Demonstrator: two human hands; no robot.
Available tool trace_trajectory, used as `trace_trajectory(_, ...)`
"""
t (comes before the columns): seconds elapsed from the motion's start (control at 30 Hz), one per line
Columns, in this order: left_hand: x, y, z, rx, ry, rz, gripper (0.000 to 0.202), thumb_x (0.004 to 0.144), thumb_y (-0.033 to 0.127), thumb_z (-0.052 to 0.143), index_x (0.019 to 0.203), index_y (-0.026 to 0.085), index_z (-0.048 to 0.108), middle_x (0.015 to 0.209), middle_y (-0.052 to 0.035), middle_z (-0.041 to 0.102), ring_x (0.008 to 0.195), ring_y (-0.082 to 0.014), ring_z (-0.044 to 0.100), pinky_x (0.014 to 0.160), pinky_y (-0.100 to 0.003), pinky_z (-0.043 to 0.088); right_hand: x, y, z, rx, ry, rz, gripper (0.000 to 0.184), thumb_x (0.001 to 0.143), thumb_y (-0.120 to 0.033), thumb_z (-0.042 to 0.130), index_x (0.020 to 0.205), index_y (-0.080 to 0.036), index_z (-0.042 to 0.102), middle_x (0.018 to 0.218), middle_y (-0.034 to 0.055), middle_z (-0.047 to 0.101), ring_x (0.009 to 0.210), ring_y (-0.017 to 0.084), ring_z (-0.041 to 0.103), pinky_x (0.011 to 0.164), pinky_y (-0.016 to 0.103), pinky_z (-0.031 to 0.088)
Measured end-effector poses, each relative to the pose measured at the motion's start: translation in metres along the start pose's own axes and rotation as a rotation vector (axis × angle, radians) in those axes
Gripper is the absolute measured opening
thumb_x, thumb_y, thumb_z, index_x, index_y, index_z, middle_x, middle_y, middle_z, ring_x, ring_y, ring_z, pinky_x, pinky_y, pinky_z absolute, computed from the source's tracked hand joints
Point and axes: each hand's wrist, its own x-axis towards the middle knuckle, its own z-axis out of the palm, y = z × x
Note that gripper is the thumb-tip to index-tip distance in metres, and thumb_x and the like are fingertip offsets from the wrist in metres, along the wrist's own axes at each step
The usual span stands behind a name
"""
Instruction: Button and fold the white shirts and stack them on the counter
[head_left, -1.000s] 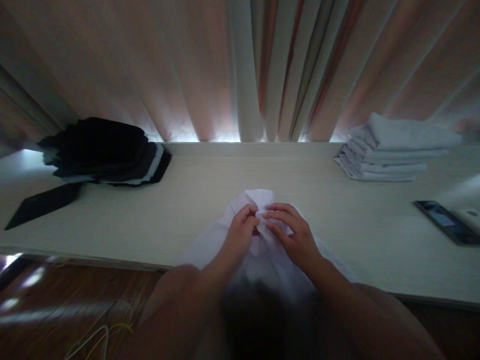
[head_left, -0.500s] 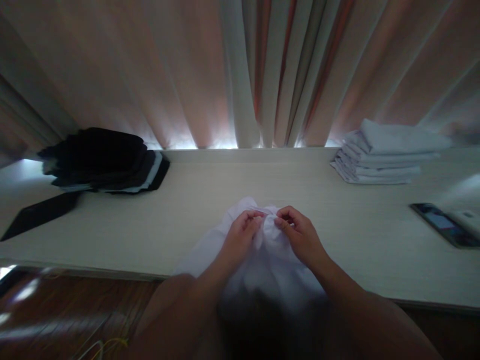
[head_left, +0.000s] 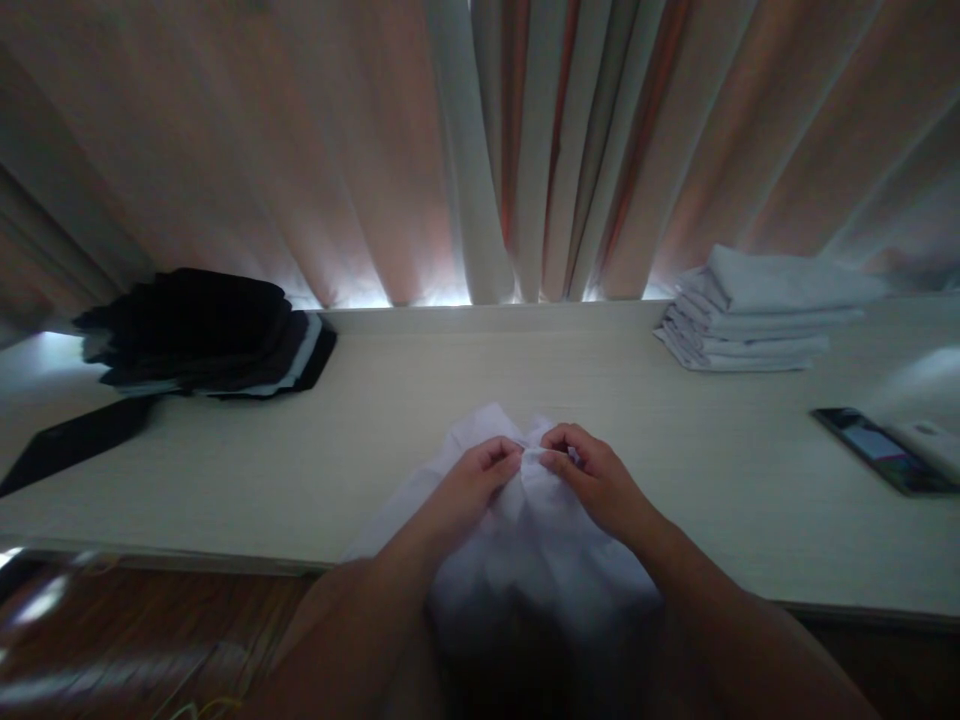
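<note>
A white cloth garment (head_left: 540, 540) hangs over the near edge of the table and toward my lap, its top bunched between my hands. My left hand (head_left: 484, 478) pinches the gathered fabric between thumb and fingers. Close beside it, my right hand (head_left: 589, 472) pinches the same gathered part from the other side. Whether a button or seam lies between the fingertips is too small to make out. The lower part of the garment falls into dark shadow.
On the pale table (head_left: 450, 370), a stack of dark folded clothes (head_left: 202, 330) stands at the left beside a flat black object (head_left: 75, 440). Folded white clothes (head_left: 765, 310) are piled at the right, with a phone (head_left: 881, 450) nearer. Curtains (head_left: 300, 150) hang behind.
My hands have drawn slightly lower and closer together on the bunched fabric. Both keep their pinch. The view has shifted a little.
</note>
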Motion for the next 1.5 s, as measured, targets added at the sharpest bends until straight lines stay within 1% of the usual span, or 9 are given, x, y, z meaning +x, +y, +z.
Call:
trace_trajectory(0.4, 0.003, -0.003, 0.000, -0.039, -0.023, 0.017, 0.030, 0.080, 0.045, 0.071, 0.079, 0.016, 0.061, 0.069, 0.0020, 0.053, 0.061, -0.0099, 0.044, 0.058, -0.023, 0.030, 0.002, -0.002, -0.011, -0.032, -0.076, 0.008, 0.013, 0.092, -0.031, 0.059, 0.084, -0.021, 0.061, 0.077, -0.0018, 0.059, 0.073, 0.014, 0.054, 0.066, 0.027, 0.040)
trace_trajectory(0.6, 0.004, 0.005, -0.001, -0.013, 0.196, 0.094, 0.033, 0.073, 0.049, 0.075, 0.077, 0.018, 0.063, 0.063, 0.0024, 0.052, 0.062, -0.0124, 0.046, 0.056, -0.023, 0.032, -0.002, 0.002, -0.003, -0.105, 0.243, -0.130, 0.018, 0.088, -0.036, 0.065, 0.094, -0.021, 0.056, 0.090, 0.0027, 0.058, 0.086, 0.019, 0.054, 0.081, 0.033, 0.043)
trace_trajectory(0.77, 0.003, 0.011, -0.001, 0.047, 0.296, 0.161, 0.028, 0.077, 0.044, 0.071, 0.077, 0.018, 0.062, 0.065, 0.0022, 0.054, 0.058, -0.0107, 0.043, 0.053, -0.023, 0.030, -0.006, -0.003, 0.002, -0.283, -0.034, -0.272, 0.024, 0.082, -0.041, 0.073, 0.088, -0.020, 0.062, 0.086, 0.0037, 0.064, 0.082, 0.019, 0.055, 0.078, 0.034, 0.041)
trace_trajectory(0.87, 0.004, 0.011, -0.003, 0.046, 0.315, 0.180, 0.026, 0.080, 0.043, 0.068, 0.081, 0.018, 0.060, 0.069, 0.0017, 0.055, 0.059, -0.0104, 0.044, 0.054, -0.023, 0.032, -0.005, -0.003, 0.001, -0.273, -0.121, -0.128, 0.024, 0.090, -0.037, 0.064, 0.074, -0.019, 0.062, 0.070, 0.0002, 0.062, 0.066, 0.015, 0.051, 0.067, 0.030, 0.039)
trace_trajectory(1.0, 0.006, 0.011, -0.012, 0.105, 0.237, 0.186, 0.033, 0.088, 0.051, 0.057, 0.098, 0.019, 0.058, 0.074, 0.0000, 0.059, 0.066, -0.0140, 0.053, 0.063, -0.026, 0.042, 0.000, -0.001, -0.006, -0.043, 0.004, 0.115, 0.029, 0.089, -0.042, 0.062, 0.071, -0.019, 0.064, 0.065, -0.0009, 0.060, 0.061, 0.013, 0.050, 0.058, 0.027, 0.037)
trace_trajectory(1.17, 0.003, 0.001, -0.022, 0.703, 0.025, 0.164, 0.037, 0.070, 0.050, 0.078, 0.084, 0.019, 0.064, 0.077, -0.0010, 0.061, 0.068, -0.0160, 0.052, 0.062, -0.028, 0.037, 0.005, 0.005, -0.012, 0.232, 0.088, 0.290, 0.030, 0.080, -0.047, 0.069, 0.074, -0.018, 0.068, 0.062, -0.0020, 0.057, 0.056, 0.011, 0.047, 0.050, 0.024, 0.034)
trace_trajectory(1.27, 0.002, -0.009, -0.021, 0.908, -0.051, 0.164, 0.028, 0.075, 0.046, 0.073, 0.076, 0.019, 0.065, 0.071, -0.0006, 0.060, 0.063, -0.0162, 0.049, 0.059, -0.028, 0.033, 0.006, 0.011, -0.012, 0.381, 0.106, 0.376, 0.030, 0.078, -0.048, 0.072, 0.077, -0.018, 0.069, 0.061, -0.0033, 0.054, 0.052, 0.009, 0.042, 0.046, 0.023, 0.029)
trace_trajectory(1.37, 0.004, -0.009, -0.016, 0.876, -0.083, 0.182, 0.022, 0.085, 0.037, 0.060, 0.079, 0.018, 0.068, 0.078, -0.0032, 0.066, 0.070, -0.0185, 0.055, 0.065, -0.029, 0.039, 0.004, 0.011, -0.011, 0.550, 0.067, 0.411, 0.027, 0.074, -0.042, 0.077, 0.086, -0.018, 0.072, 0.069, -0.0011, 0.063, 0.058, 0.010, 0.050, 0.051, 0.022, 0.036)
trace_trajectory(1.5, 0.005, 0.006, -0.015, 0.612, -0.001, 0.236, 0.030, 0.091, 0.035, 0.049, 0.103, 0.016, 0.068, 0.098, -0.0058, 0.070, 0.091, -0.0216, 0.061, 0.081, -0.030, 0.045, 0.000, 0.001, -0.013, 0.774, -0.040, 0.418, 0.037, 0.070, -0.031, 0.083, 0.104, -0.021, 0.073, 0.088, 0.0023, 0.072, 0.072, 0.012, 0.061, 0.067, 0.024, 0.048)
